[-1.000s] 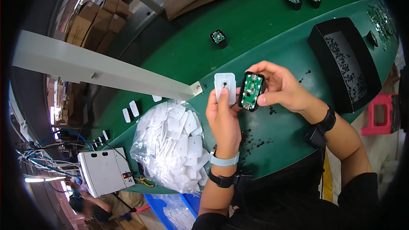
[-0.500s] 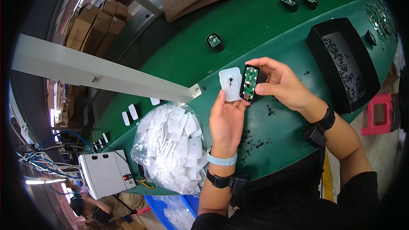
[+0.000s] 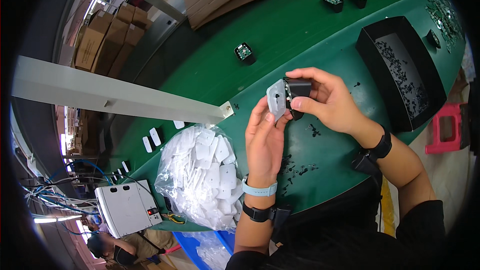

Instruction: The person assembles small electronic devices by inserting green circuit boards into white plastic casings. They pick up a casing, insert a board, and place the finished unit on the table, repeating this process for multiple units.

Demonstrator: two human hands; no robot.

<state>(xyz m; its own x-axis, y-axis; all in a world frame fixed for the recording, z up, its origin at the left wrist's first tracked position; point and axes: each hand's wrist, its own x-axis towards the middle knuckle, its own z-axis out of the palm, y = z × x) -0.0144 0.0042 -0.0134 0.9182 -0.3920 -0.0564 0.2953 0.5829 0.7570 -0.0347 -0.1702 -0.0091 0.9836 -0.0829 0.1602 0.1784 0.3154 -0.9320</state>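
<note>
My left hand (image 3: 265,137) holds a white plastic cover (image 3: 276,99) between thumb and fingers, with a small black part showing on its inner face. My right hand (image 3: 327,100) grips a black housing (image 3: 300,89) with a circuit board inside, turned on its side. Cover and housing meet edge to edge, tilted toward each other; whether they are joined I cannot tell. Below them, small black parts (image 3: 300,170) lie scattered on the green table (image 3: 330,160). A clear bag of white covers (image 3: 200,170) rests left of my left wrist.
A black tray (image 3: 365,45) of small black parts stands at the right, near a pile of circuit boards (image 3: 444,17). Several housings with boards, one nearby (image 3: 244,52), sit on the green belt. A white post (image 3: 125,92) crosses at left. A person (image 3: 115,247) sits lower left.
The housing has turned so its board faces the cover, and the cover has tilted toward it. The left thumb now presses over the cover's lower end. The whole view has shifted slightly.
</note>
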